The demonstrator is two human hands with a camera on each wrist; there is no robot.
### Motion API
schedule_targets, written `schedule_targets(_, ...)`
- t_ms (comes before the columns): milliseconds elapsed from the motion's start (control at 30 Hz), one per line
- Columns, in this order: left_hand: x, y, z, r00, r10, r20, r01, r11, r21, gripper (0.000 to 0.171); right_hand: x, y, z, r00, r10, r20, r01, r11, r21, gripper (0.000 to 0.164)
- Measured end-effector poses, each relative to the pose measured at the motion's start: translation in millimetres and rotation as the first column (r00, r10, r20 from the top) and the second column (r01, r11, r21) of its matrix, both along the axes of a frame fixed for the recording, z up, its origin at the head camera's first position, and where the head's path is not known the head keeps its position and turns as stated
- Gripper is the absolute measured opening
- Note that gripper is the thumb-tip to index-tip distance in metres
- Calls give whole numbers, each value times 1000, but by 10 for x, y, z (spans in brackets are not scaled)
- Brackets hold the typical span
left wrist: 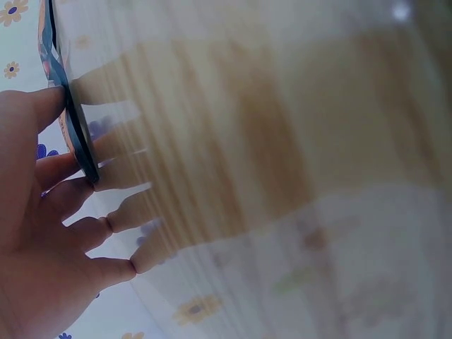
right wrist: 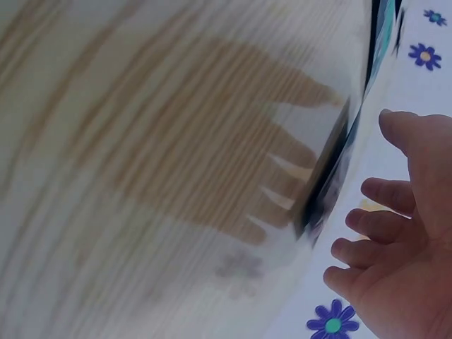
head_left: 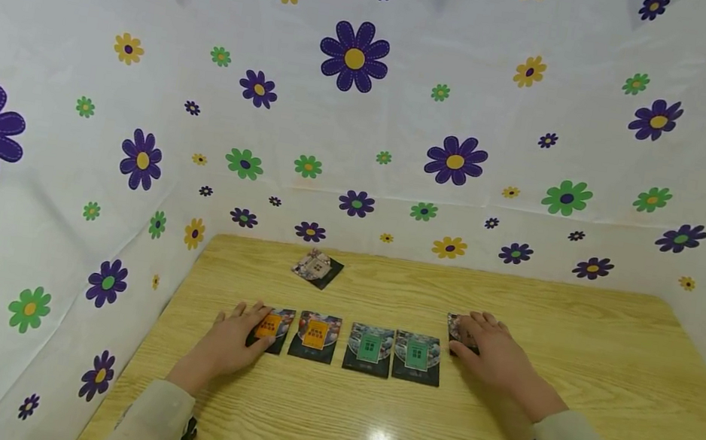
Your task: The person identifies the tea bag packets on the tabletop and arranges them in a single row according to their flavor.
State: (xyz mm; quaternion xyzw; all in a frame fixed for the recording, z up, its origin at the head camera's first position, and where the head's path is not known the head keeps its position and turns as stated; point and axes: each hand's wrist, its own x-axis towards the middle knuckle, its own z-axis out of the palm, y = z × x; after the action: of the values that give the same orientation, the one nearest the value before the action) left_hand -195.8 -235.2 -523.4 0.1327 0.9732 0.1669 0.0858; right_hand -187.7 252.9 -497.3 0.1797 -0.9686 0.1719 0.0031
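White sheeting printed with purple, yellow and green daisies [head_left: 353,58] rises behind and on both sides of a glossy wood-grain table [head_left: 297,409], whose near part carries a bright streak of reflected light.

Flat sachets lie in a row across the tabletop. At its left end is an orange-labelled sachet [head_left: 270,324], partly covered by the left hand [head_left: 230,342]: thumb at its right side, fingers over its left, spread apart and relaxed rather than clamped. From the left wrist, the thumb touches the sachet, while the outer fingertips meet their own reflections on the tabletop.

Just beside it lies a second orange-labelled sachet [head_left: 316,336], then two close neighbours — the left green-labelled sachet [head_left: 368,349] and the right green-labelled sachet [head_left: 417,357]. Their small print cannot be read.

At the row's right end, a dark photo-printed sachet [head_left: 456,328] sits partly under the right hand [head_left: 489,351]. The right wrist view shows that hand's thumb and fingers apart, near the sachet but gripping nothing.

Farther back, on the left, a pale-labelled sachet [head_left: 317,268] lies askew — well apart from both hands. Pale sleeves [head_left: 152,418] cover both forearms.
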Motion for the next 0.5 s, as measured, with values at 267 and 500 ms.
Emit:
schedule_targets(267, 0, 9, 6, 1000, 1, -2, -1, 1000, -2, 67, -34, 112, -52, 1000, -15, -11, 15, 1000, 12, 57)
schedule_targets(500, 17, 14, 24, 1000, -3, 3, 3, 1000, 1, 67, -51, 140, -103, 1000, -24, 16, 24, 999, 26, 59)
